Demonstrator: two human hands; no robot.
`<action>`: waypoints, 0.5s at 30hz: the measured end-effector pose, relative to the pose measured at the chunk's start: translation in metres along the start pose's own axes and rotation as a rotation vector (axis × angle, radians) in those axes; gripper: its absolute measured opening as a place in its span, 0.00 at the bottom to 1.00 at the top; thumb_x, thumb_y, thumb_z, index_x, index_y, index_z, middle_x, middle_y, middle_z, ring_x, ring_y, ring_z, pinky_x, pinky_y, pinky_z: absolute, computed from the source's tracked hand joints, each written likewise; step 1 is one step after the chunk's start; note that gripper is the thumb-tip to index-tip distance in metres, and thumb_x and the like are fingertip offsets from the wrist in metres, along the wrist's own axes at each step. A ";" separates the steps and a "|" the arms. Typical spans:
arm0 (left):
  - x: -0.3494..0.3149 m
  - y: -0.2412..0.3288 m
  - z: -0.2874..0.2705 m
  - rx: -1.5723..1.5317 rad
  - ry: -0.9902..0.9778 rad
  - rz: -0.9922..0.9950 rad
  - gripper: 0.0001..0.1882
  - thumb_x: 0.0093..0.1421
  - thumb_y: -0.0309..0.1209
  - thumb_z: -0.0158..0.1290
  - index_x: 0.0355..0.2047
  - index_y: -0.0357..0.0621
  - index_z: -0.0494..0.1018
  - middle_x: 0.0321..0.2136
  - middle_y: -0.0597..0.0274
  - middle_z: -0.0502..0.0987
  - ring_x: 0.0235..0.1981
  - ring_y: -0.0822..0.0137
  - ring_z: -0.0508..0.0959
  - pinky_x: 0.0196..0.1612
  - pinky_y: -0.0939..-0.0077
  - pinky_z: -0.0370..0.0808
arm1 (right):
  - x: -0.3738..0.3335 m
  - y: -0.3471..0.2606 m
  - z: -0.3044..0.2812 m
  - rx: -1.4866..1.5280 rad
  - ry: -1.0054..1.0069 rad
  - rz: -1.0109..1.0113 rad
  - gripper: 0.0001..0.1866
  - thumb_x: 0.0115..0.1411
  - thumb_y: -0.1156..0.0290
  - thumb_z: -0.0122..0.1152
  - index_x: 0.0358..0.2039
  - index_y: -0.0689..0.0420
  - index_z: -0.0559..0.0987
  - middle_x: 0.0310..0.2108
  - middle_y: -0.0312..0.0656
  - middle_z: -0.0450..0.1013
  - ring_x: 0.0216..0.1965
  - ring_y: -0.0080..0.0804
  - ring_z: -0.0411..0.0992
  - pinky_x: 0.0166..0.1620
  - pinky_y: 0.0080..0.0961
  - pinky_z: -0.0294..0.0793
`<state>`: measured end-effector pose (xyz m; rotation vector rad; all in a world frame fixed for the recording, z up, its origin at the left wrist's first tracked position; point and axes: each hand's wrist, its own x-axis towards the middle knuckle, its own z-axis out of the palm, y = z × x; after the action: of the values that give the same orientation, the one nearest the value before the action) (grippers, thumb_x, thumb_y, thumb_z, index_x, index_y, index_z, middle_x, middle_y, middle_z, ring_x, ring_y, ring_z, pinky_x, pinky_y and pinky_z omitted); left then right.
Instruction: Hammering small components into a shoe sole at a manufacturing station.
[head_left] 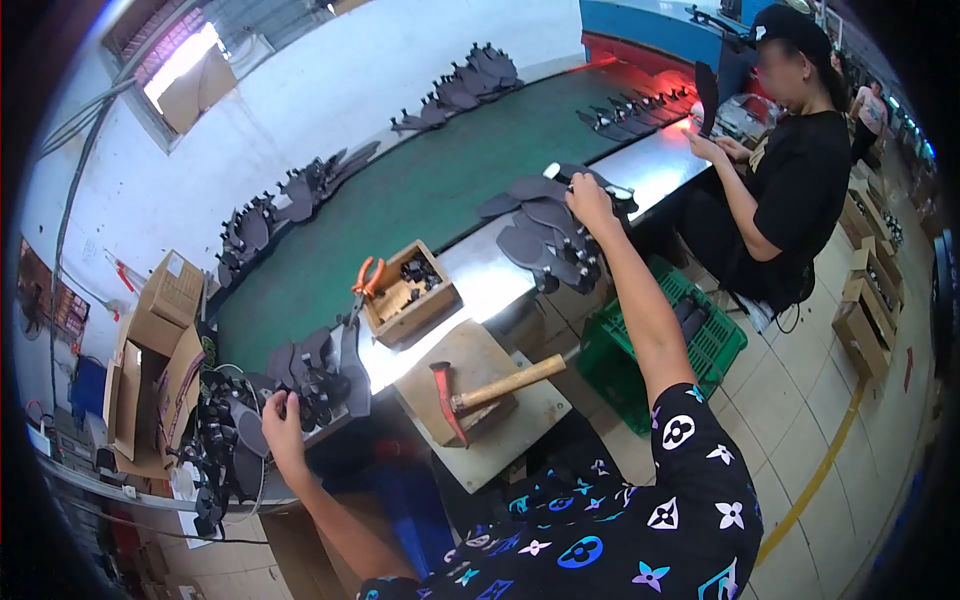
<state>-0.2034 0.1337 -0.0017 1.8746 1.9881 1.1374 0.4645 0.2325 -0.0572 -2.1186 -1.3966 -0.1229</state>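
Observation:
My left hand (284, 425) is at the near left, fingers closed around a small dark piece I cannot make out, beside a cluster of dark grey sole-shaped pieces (250, 430) with black fittings. My right hand (590, 200) reaches to the far side of another heap of sole-shaped pieces (535, 240) on the metal table edge. Its fingers close on the top of one, near a pale end. Between my arms a hammer (500, 385) with a red head and wooden handle lies on a worn block (430, 375). Orange-handled pliers (368, 282) lean on a wooden box (415, 320) holding small black parts.
A green conveyor belt (400, 190) runs along the wall, with rows of sole pieces (460, 90) on it. At the right a co-worker (800, 160) in black holds a dark sole piece. A green crate (640, 370) stands below my right arm; cardboard boxes (160, 340) stand left.

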 end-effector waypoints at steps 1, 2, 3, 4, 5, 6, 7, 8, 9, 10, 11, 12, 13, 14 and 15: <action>-0.008 0.007 -0.006 0.091 0.053 0.041 0.17 0.63 0.37 0.57 0.44 0.34 0.76 0.40 0.51 0.79 0.43 0.60 0.79 0.50 0.68 0.72 | 0.003 -0.030 -0.004 0.064 0.026 -0.008 0.18 0.56 0.62 0.61 0.41 0.62 0.75 0.41 0.57 0.75 0.42 0.60 0.75 0.42 0.49 0.76; -0.019 0.042 -0.002 0.189 0.134 0.107 0.16 0.63 0.35 0.57 0.44 0.35 0.75 0.42 0.50 0.78 0.46 0.55 0.78 0.52 0.64 0.71 | 0.007 -0.041 -0.008 0.248 0.119 -0.038 0.19 0.53 0.62 0.61 0.40 0.63 0.76 0.30 0.54 0.75 0.32 0.56 0.77 0.38 0.49 0.77; -0.028 0.063 -0.003 0.208 0.170 0.147 0.16 0.61 0.33 0.56 0.45 0.37 0.74 0.47 0.48 0.76 0.50 0.49 0.75 0.55 0.57 0.69 | 0.004 -0.072 -0.011 0.532 0.021 -0.009 0.18 0.54 0.62 0.63 0.39 0.63 0.76 0.23 0.45 0.73 0.21 0.41 0.75 0.28 0.40 0.77; -0.038 0.070 -0.006 0.287 0.239 0.248 0.19 0.58 0.31 0.57 0.48 0.36 0.72 0.50 0.46 0.74 0.53 0.46 0.73 0.57 0.55 0.66 | -0.025 -0.135 -0.022 1.213 -0.257 0.278 0.15 0.58 0.61 0.63 0.36 0.61 0.76 0.22 0.38 0.71 0.17 0.25 0.70 0.21 0.26 0.74; -0.045 0.099 0.001 0.247 0.238 0.341 0.25 0.54 0.28 0.60 0.53 0.34 0.69 0.53 0.43 0.72 0.58 0.44 0.69 0.61 0.54 0.63 | -0.049 -0.170 -0.033 1.606 -0.389 0.272 0.13 0.63 0.63 0.60 0.36 0.62 0.76 0.25 0.38 0.72 0.19 0.23 0.70 0.23 0.22 0.75; -0.056 0.129 0.011 0.258 0.198 0.377 0.37 0.51 0.29 0.63 0.60 0.35 0.62 0.60 0.43 0.65 0.65 0.44 0.61 0.67 0.54 0.55 | -0.080 -0.209 -0.043 1.762 -0.422 0.329 0.12 0.65 0.65 0.59 0.37 0.63 0.74 0.26 0.39 0.70 0.19 0.26 0.70 0.24 0.24 0.77; -0.065 0.150 0.023 0.197 0.145 0.402 0.46 0.49 0.30 0.65 0.66 0.38 0.55 0.65 0.45 0.59 0.69 0.46 0.53 0.70 0.54 0.47 | -0.120 -0.244 -0.054 1.927 -0.490 0.306 0.13 0.66 0.65 0.59 0.40 0.62 0.72 0.27 0.39 0.70 0.21 0.26 0.71 0.26 0.26 0.78; -0.071 0.171 0.034 0.154 0.097 0.456 0.49 0.50 0.31 0.65 0.68 0.39 0.51 0.67 0.46 0.55 0.71 0.46 0.48 0.70 0.54 0.43 | -0.158 -0.267 -0.068 1.999 -0.626 0.357 0.13 0.68 0.63 0.55 0.43 0.61 0.70 0.27 0.40 0.71 0.23 0.29 0.73 0.28 0.28 0.78; -0.073 0.181 0.046 0.062 0.088 0.547 0.46 0.51 0.32 0.65 0.67 0.40 0.53 0.65 0.46 0.58 0.70 0.44 0.50 0.70 0.53 0.43 | -0.188 -0.280 -0.087 2.052 -0.944 0.291 0.14 0.70 0.61 0.51 0.45 0.59 0.70 0.28 0.41 0.71 0.24 0.30 0.73 0.30 0.28 0.78; -0.082 0.184 0.048 0.073 0.091 0.534 0.46 0.51 0.32 0.65 0.67 0.40 0.53 0.65 0.46 0.58 0.70 0.44 0.50 0.70 0.53 0.43 | -0.213 -0.288 -0.099 2.117 -1.178 0.287 0.17 0.70 0.58 0.50 0.50 0.58 0.68 0.31 0.43 0.75 0.29 0.31 0.76 0.36 0.28 0.77; -0.088 0.188 0.054 -0.035 0.104 0.457 0.38 0.54 0.31 0.63 0.62 0.39 0.59 0.57 0.48 0.65 0.60 0.47 0.60 0.63 0.57 0.54 | -0.224 -0.278 -0.116 2.074 -1.503 0.021 0.20 0.71 0.56 0.49 0.53 0.59 0.66 0.40 0.44 0.75 0.35 0.32 0.75 0.39 0.30 0.77; -0.093 0.190 0.053 -0.128 0.131 0.373 0.29 0.57 0.31 0.61 0.57 0.37 0.64 0.48 0.50 0.73 0.51 0.50 0.70 0.55 0.60 0.65 | -0.234 -0.273 -0.113 1.832 -1.271 -0.212 0.23 0.69 0.54 0.51 0.54 0.59 0.66 0.44 0.46 0.73 0.37 0.34 0.75 0.41 0.30 0.76; -0.095 0.188 0.048 -0.217 0.161 0.287 0.21 0.60 0.31 0.59 0.52 0.36 0.70 0.39 0.52 0.81 0.41 0.53 0.81 0.47 0.64 0.76 | -0.244 -0.269 -0.105 1.581 -1.036 -0.417 0.26 0.67 0.51 0.53 0.55 0.59 0.65 0.48 0.47 0.71 0.40 0.36 0.75 0.42 0.31 0.76; -0.089 0.189 0.046 -0.270 0.255 0.308 0.11 0.66 0.30 0.54 0.44 0.35 0.73 0.29 0.59 0.81 0.27 0.61 0.82 0.32 0.72 0.77 | -0.249 -0.254 -0.089 1.110 -0.557 -0.655 0.30 0.65 0.48 0.56 0.56 0.59 0.65 0.49 0.49 0.70 0.40 0.39 0.75 0.44 0.31 0.76; -0.088 0.195 0.039 -0.382 0.127 0.316 0.12 0.69 0.32 0.50 0.44 0.35 0.70 0.30 0.58 0.81 0.29 0.63 0.82 0.32 0.71 0.76 | -0.253 -0.229 -0.069 0.604 -0.081 -0.811 0.34 0.62 0.46 0.59 0.57 0.59 0.64 0.50 0.51 0.69 0.40 0.41 0.75 0.46 0.32 0.75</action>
<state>-0.0126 0.0511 0.0617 1.9848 1.4211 1.6220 0.1705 0.0539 -0.0010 -1.0093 -1.9609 0.0677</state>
